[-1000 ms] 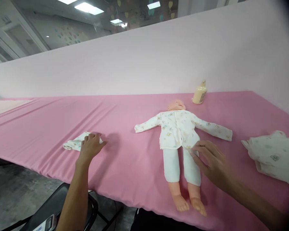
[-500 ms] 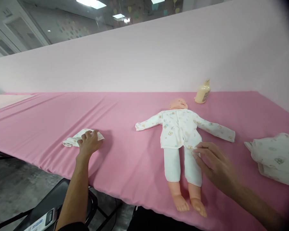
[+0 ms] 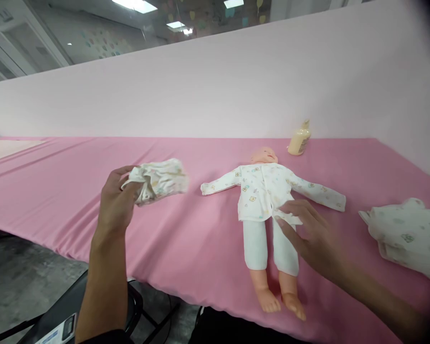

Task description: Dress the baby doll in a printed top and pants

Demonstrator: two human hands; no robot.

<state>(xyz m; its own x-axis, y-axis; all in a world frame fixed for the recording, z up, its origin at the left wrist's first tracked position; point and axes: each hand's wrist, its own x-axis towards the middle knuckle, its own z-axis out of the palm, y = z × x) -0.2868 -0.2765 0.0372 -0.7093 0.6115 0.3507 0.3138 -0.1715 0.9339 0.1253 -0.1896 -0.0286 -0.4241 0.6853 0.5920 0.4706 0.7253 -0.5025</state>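
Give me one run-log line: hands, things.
left hand: holds patterned cloth | right hand: at hem of shirt | doll: on its back | bottle: near doll's head | cloth bundle: far right

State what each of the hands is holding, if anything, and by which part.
The left hand holds a patterned cloth by its left end. The right hand is at the jacket, by its lower hem; whether it grips cannot be told.

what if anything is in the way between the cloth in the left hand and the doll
Nothing visible: only the pink sheet shows between the cloth in the left hand and the doll, whose nearer sleeve points toward the cloth. The right hand is beyond, by the shirt's hem.
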